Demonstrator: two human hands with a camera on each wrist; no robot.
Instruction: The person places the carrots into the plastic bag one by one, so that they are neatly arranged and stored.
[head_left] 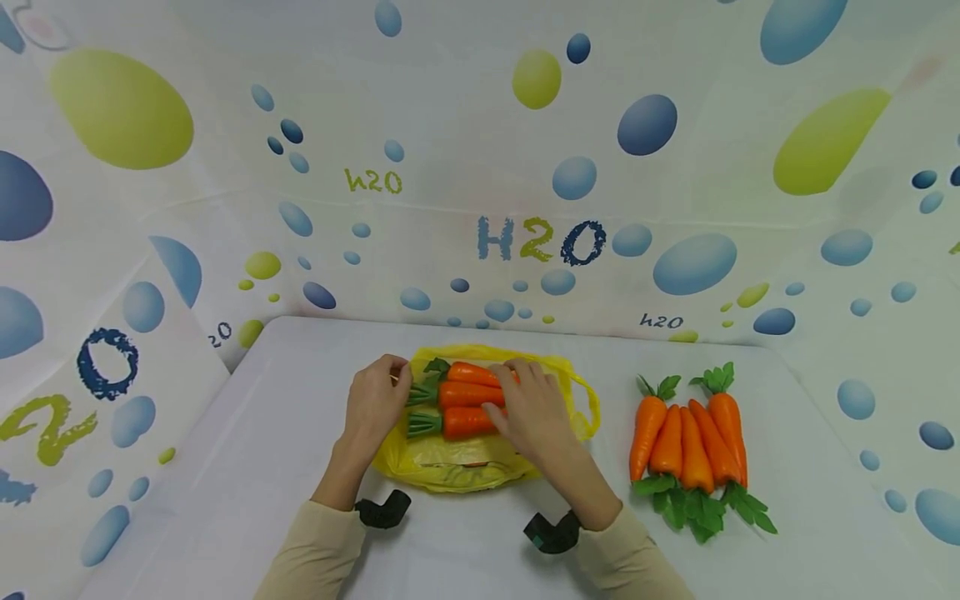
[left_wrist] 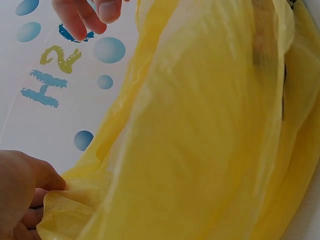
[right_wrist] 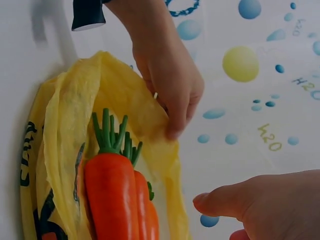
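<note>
A yellow plastic bag [head_left: 457, 477] lies open on the white table, and three orange carrots [head_left: 467, 422] with green stubs rest side by side in it. My left hand [head_left: 375, 404] pinches the bag's rim at its left side; the left wrist view shows the thin plastic [left_wrist: 70, 205] between thumb and fingers. Over the right ends of the carrots hovers my right hand [head_left: 536, 412], partly covering them. The right wrist view has this hand [right_wrist: 280, 205] with its thumb extended, apart from the bag's edge, holding nothing visible.
Several more carrots [head_left: 696, 446] with leafy tops lie in a row on the table [head_left: 300, 367] to the right of the bag. A bag handle loop [head_left: 594, 408] sticks out at the right. Behind stands a white backdrop [head_left: 450, 108] printed with blue and green ovals.
</note>
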